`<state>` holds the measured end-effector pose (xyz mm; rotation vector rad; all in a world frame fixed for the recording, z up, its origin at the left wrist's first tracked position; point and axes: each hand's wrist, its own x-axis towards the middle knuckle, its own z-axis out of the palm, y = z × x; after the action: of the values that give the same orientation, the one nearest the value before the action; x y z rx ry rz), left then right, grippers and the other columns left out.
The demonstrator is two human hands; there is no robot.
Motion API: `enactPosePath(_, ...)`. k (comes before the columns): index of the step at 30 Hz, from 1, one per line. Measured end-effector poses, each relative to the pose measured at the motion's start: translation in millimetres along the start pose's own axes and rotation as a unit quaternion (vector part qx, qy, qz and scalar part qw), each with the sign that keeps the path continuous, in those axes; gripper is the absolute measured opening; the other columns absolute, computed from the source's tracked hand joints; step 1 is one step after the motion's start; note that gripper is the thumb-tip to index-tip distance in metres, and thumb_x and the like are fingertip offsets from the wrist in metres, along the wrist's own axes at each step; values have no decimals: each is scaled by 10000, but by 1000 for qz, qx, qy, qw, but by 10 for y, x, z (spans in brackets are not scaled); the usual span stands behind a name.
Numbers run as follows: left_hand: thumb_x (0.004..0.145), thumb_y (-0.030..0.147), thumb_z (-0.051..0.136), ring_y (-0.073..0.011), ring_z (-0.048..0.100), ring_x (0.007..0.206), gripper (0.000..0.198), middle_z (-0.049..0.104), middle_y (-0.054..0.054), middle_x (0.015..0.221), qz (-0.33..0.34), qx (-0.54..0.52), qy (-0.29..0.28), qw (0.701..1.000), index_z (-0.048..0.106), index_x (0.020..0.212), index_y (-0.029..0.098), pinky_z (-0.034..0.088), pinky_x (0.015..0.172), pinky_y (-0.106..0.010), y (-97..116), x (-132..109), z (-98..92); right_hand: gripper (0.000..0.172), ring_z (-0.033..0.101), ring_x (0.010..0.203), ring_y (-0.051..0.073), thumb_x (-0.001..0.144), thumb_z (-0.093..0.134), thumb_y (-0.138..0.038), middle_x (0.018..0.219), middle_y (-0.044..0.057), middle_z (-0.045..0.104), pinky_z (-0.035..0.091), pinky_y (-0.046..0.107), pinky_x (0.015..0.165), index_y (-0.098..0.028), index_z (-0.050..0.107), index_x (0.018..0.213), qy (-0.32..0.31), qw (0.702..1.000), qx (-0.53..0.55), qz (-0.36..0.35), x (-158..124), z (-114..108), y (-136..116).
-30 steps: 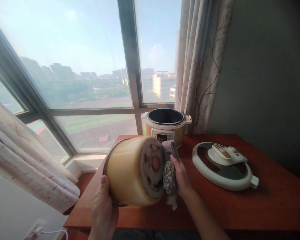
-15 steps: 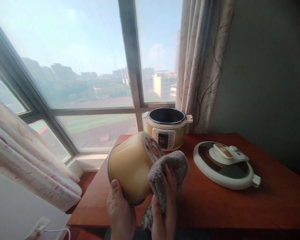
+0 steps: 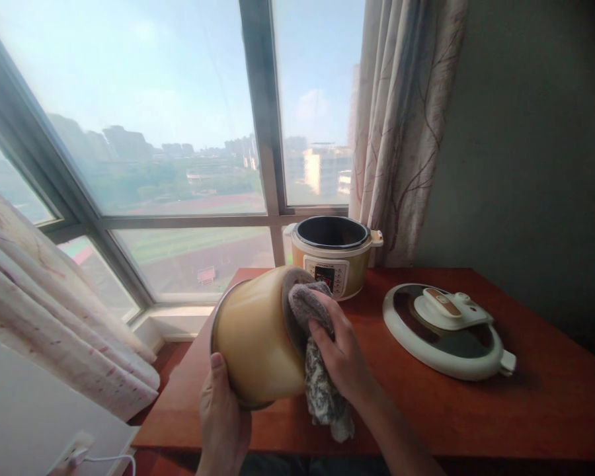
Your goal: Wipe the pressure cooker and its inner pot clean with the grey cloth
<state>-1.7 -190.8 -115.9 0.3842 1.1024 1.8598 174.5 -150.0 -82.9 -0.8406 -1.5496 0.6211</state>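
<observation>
My left hand grips the rim end of a yellow inner pot, which lies tipped on its side above the near edge of the table with its base turned to the right. My right hand presses a grey cloth flat against that base, fingers wrapped over the cloth. The cloth's lower end hangs down below the pot. Behind them, the cooker body stands open and without its inner pot by the window.
The cooker's round lid lies on the red-brown table to the right. Patterned curtains hang behind the cooker and at the left. A wall socket with a white cable sits at the lower left.
My right hand moved the cloth from under the pot's side up onto its base. The pot tilted a little, and my left hand shifted along its rim.
</observation>
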Motion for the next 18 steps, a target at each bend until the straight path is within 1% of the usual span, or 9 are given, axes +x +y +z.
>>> enactPosePath(2, 892, 514, 640, -274, 763, 898, 537, 785, -99, 1014, 8, -3, 4, 1000, 631, 1324, 195, 630, 801, -389, 7, 5, 13, 370, 541, 1294, 236, 976, 495, -285, 1360, 47, 612, 382, 427, 1146, -283, 571, 1339, 31, 999, 8, 35, -103, 24, 102)
enactPosePath(4, 917, 499, 612, -269, 760, 916, 506, 781, -105, 1040, 11, -5, 15, 1000, 639, 1317, 191, 623, 829, -390, 12, 19, 25, 336, 564, 1256, 247, 978, 484, -297, 1311, 57, 634, 408, 439, 1117, -277, 593, 1296, 57, 997, 6, 55, -227, 50, 163)
enactPosePath(6, 941, 475, 584, -263, 755, 943, 474, 778, -104, 1060, 8, -6, 27, 1000, 645, 1314, 189, 614, 860, -390, 16, 43, 27, 315, 572, 1235, 253, 974, 486, -299, 1280, 65, 642, 419, 446, 1102, -272, 609, 1263, 73, 996, -4, 46, -347, 66, 188)
enactPosePath(9, 959, 451, 563, -249, 743, 990, 444, 769, -98, 1109, 11, -11, 40, 999, 651, 1309, 192, 598, 904, -382, 22, 75, 18, 297, 572, 1226, 249, 970, 499, -294, 1262, 65, 642, 418, 437, 1101, -275, 629, 1237, 69, 997, -18, 21, -499, 49, 213)
enactPosePath(11, 961, 446, 564, -236, 740, 1000, 435, 761, -92, 1142, 13, -19, 37, 999, 652, 1309, 200, 588, 924, -370, 31, 82, 15, 292, 575, 1222, 246, 973, 505, -312, 1258, 62, 648, 422, 430, 1093, -279, 642, 1229, 66, 997, -13, 30, -590, 12, 260)
enactPosePath(13, 962, 441, 568, -227, 745, 981, 430, 763, -88, 1136, 9, -24, 26, 999, 651, 1313, 206, 584, 927, -360, 45, 79, 21, 292, 586, 1216, 256, 969, 525, -359, 1255, 63, 662, 426, 439, 1087, -277, 663, 1212, 79, 994, 5, 74, -675, -38, 345)
enactPosePath(15, 964, 437, 566, -225, 750, 960, 428, 770, -88, 1108, 5, -26, 16, 1000, 650, 1314, 207, 586, 918, -354, 62, 72, 39, 318, 595, 1214, 277, 938, 572, -426, 1259, 70, 675, 421, 464, 1091, -269, 684, 1191, 128, 979, 36, 152, -737, -94, 454)
enactPosePath(16, 966, 433, 563, -227, 751, 954, 425, 773, -88, 1095, 4, -26, 15, 1000, 651, 1312, 204, 588, 913, -355, 71, 70, 50, 345, 598, 1215, 289, 912, 604, -460, 1258, 75, 682, 418, 475, 1094, -262, 692, 1181, 163, 965, 56, 196, -754, -123, 508)
enactPosePath(18, 970, 422, 555, -228, 750, 956, 417, 775, -87, 1082, 7, -27, 18, 999, 653, 1310, 201, 591, 908, -355, 85, 74, 67, 407, 616, 1197, 305, 848, 667, -512, 1230, 85, 704, 434, 477, 1081, -240, 708, 1148, 226, 927, 115, 276, -751, -176, 593)
